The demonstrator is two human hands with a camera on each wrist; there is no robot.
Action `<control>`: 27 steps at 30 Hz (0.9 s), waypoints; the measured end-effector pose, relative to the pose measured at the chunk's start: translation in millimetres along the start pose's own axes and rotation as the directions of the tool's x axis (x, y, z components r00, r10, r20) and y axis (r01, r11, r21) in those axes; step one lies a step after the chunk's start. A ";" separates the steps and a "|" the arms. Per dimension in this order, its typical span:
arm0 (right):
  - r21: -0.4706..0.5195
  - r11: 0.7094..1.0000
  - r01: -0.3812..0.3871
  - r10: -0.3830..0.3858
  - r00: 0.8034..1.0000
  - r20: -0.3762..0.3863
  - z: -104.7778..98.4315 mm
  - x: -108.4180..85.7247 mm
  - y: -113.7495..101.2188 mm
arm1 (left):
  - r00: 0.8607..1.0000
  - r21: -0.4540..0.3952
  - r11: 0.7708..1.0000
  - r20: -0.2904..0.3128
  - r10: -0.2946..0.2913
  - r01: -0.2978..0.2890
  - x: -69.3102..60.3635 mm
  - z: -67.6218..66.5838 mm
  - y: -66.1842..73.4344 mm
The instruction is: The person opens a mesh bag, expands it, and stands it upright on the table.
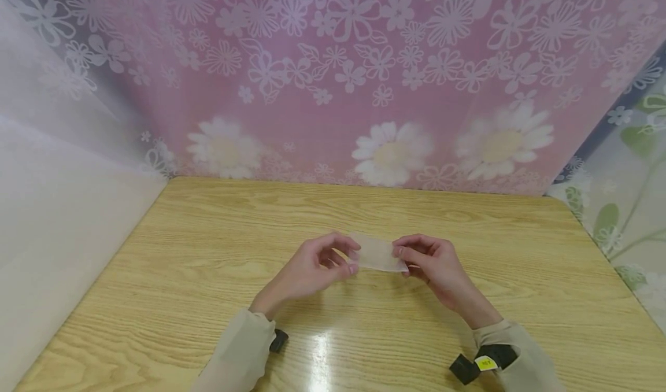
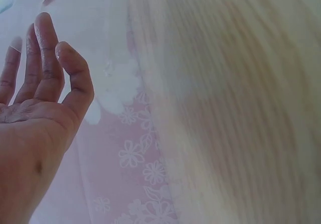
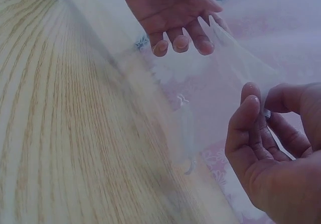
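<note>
A small, thin translucent sheet (image 1: 376, 254), like plastic film, is held above the wooden table between both hands. My right hand (image 1: 434, 265) pinches its right end between thumb and fingers, the other fingers bent beneath. At the left end, my left hand (image 1: 317, 267) touches the sheet with its fingertips; thumb and index finger stand apart there. In the right wrist view the sheet (image 3: 238, 58) runs slanting from the left hand's fingers down to the right hand's pinch. The left wrist view shows the left fingers (image 2: 47, 53) loosely extended, with only a sliver of sheet visible.
A wood-grain table (image 1: 208, 224) lies under both hands. Behind it hangs a pink flowered curtain (image 1: 312, 91), with pale hangings at both sides. Black straps with small devices (image 1: 465, 369) sit on the wrists over beige sleeves (image 1: 234, 346).
</note>
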State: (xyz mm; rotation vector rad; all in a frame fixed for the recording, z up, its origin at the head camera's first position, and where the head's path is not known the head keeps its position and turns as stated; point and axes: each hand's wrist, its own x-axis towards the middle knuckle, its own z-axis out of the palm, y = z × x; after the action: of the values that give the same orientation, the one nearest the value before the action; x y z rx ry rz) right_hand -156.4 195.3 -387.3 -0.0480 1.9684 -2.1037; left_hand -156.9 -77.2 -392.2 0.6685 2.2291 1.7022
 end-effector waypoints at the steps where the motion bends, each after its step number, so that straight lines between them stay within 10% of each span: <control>1: 0.003 1.000 -0.007 0.007 1.000 0.004 -0.3 -0.1 -0.1 | 1.000 0.003 1.000 0.003 0.004 -0.004 0.1 0.1 0.1; 14: 0.026 1.000 -0.018 0.017 0.998 0.060 -4.6 -0.5 1.3 | 0.994 0.071 0.995 -0.075 0.078 -0.073 3.2 2.8 -3.2; 27: -0.052 0.975 0.217 -0.209 0.969 0.128 -8.8 -2.3 7.8 | 0.934 0.126 0.966 -0.254 0.252 -0.227 7.9 5.2 -5.1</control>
State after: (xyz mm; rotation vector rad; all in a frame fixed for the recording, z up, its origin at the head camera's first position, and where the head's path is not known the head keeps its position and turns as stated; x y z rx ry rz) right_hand -154.7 203.9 -395.4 -0.4090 2.0372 -2.1052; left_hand -162.3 -69.9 -398.0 0.8046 2.5156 1.9115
